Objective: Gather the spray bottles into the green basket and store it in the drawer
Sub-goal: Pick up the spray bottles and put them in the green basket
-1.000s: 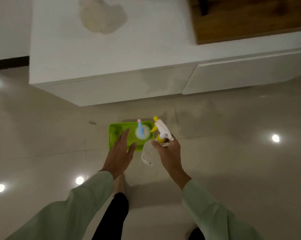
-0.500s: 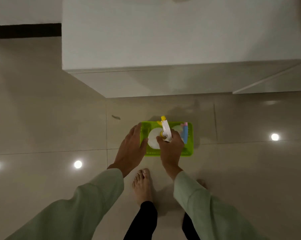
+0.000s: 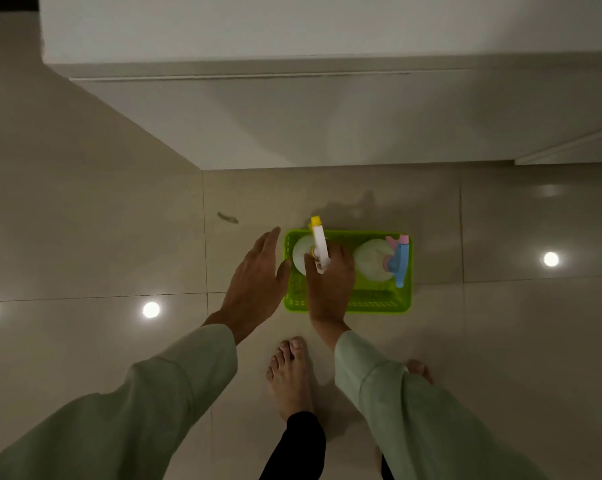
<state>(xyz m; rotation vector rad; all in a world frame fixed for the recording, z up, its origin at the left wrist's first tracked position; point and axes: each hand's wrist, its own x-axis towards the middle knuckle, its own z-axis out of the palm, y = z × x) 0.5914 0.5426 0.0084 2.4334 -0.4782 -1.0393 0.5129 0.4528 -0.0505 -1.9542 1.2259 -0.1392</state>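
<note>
A green basket (image 3: 379, 301) sits on the tiled floor in front of the white cabinet. In its right half stands a clear spray bottle with a blue and pink trigger head (image 3: 398, 259). My right hand (image 3: 329, 282) is shut on the neck of a second bottle with a white and yellow trigger head (image 3: 319, 245), held upright in the basket's left half. My left hand (image 3: 254, 282) hovers open at the basket's left edge, fingers spread, holding nothing.
A white cabinet with a drawer front (image 3: 292, 116) rises just behind the basket. My bare feet (image 3: 289, 375) stand on the glossy tile below the basket. A small dark smudge (image 3: 227, 218) lies on the floor to the left.
My right hand has brought the white and yellow bottle from beside the basket into its left half. My left hand has shifted off the basket to its left edge. The view has tilted down.
</note>
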